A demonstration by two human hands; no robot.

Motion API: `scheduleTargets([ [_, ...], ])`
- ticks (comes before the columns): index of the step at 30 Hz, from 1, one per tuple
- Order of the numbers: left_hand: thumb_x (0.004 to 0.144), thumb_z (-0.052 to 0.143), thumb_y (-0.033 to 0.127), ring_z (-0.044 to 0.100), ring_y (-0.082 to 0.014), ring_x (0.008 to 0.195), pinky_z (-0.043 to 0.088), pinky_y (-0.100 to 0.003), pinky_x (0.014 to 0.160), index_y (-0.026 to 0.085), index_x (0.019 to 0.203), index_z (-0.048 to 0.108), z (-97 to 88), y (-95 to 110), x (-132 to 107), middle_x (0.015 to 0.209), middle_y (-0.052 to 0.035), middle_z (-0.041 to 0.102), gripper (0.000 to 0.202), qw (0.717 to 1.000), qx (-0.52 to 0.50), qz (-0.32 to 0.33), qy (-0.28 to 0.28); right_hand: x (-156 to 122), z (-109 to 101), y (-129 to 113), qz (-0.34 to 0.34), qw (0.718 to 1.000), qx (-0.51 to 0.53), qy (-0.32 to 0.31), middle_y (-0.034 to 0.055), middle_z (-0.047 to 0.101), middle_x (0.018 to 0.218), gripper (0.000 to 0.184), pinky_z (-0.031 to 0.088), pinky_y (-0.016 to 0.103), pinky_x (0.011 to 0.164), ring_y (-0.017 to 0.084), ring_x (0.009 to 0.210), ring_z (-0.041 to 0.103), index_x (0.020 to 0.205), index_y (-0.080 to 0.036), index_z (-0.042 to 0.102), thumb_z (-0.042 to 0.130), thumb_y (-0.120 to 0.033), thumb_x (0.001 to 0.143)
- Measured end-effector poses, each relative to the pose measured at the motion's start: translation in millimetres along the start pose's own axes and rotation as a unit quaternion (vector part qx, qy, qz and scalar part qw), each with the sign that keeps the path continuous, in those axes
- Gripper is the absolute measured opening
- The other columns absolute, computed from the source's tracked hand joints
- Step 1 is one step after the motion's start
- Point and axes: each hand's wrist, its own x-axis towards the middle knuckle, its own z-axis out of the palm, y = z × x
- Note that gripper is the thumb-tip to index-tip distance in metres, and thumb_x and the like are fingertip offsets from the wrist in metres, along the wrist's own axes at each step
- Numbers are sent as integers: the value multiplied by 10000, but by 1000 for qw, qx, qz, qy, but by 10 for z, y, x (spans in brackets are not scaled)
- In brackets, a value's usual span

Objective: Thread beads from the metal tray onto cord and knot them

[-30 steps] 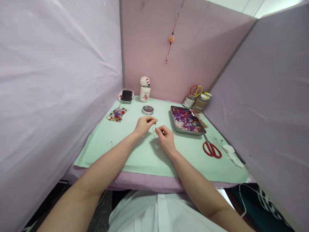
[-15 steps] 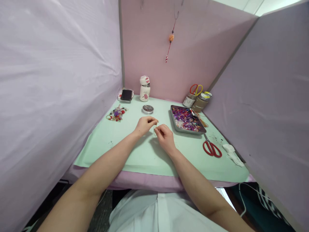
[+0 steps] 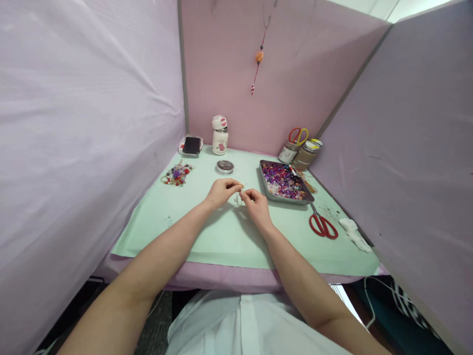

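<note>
Over the middle of the pale green table cover, my left hand (image 3: 222, 192) pinches a thin gold-coloured cord (image 3: 238, 199) between thumb and fingertips. My right hand (image 3: 255, 203) is closed on the same cord just to the right and slightly nearer to me. A loop of the cord hangs below the fingertips; its finer details are too small to make out. To the right of my hands lies a metal tray (image 3: 261, 180) full of purple, red and clear beads (image 3: 283, 180). A round tin (image 3: 225, 167) stands behind my left hand.
Red-handled scissors (image 3: 323, 227) and a crumpled white tissue (image 3: 354, 234) lie at right. Finished-looking beaded strings (image 3: 177, 173) lie at left. Behind are a phone (image 3: 192, 145), a white bottle (image 3: 220, 140) and jars (image 3: 306, 156). A beaded string (image 3: 259, 57) hangs on the pink wall.
My right hand has moved slightly up and towards my left fingertips. The cord's loop has shifted, and a loose end now sticks out above the fingers. The view has moved a little.
</note>
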Motion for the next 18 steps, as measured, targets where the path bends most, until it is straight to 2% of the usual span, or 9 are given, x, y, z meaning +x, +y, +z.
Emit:
scheduleTargets([
  [5, 717, 621, 341, 611, -160, 755, 459, -283, 731, 129, 776, 704, -8, 72, -24, 795, -62, 702, 235, 999, -23, -2, -48, 46, -35, 38, 106, 987, 122, -3, -34, 513, 605, 358, 322, 225, 498, 78, 519, 369, 688, -170, 577, 695, -507, 665],
  [8, 711, 631, 344, 603, -153, 750, 452, -277, 724, 125, 770, 701, -30, 129, -43, 784, -60, 696, 237, 995, -44, -17, -87, 51, -57, 13, 138, 973, 183, -30, -47, 517, 584, 363, 286, 213, 464, 60, 487, 334, 706, -172, 573, 745, -479, 619],
  [10, 711, 633, 349, 591, -143, 732, 441, -265, 698, 126, 779, 701, -48, 158, -56, 780, -52, 692, 243, 992, -53, -30, -112, 49, -72, -18, 147, 962, 224, -52, -40, 567, 640, 365, 273, 204, 453, 51, 485, 341, 780, -180, 585, 770, -438, 600],
  [13, 715, 628, 366, 552, -118, 665, 399, -240, 621, 131, 797, 702, -67, 175, -69, 751, -33, 678, 260, 988, -62, -45, -136, 49, -91, -46, 146, 950, 268, -61, -31, 606, 707, 410, 316, 195, 475, 69, 550, 448, 892, -204, 606, 800, -370, 571],
  [15, 720, 624, 378, 523, -103, 631, 365, -229, 583, 135, 791, 701, -68, 164, -69, 737, -23, 670, 265, 987, -62, -49, -140, 54, -102, -45, 142, 947, 285, -46, -35, 596, 692, 374, 355, 197, 501, 76, 585, 488, 856, -205, 620, 807, -345, 565],
  [18, 720, 627, 401, 500, -93, 619, 340, -224, 562, 140, 772, 702, -59, 119, -53, 747, -24, 668, 277, 986, -65, -56, -142, 71, -128, -33, 131, 942, 310, -5, -53, 541, 620, 283, 377, 195, 503, 61, 552, 464, 747, -195, 615, 798, -339, 586],
])
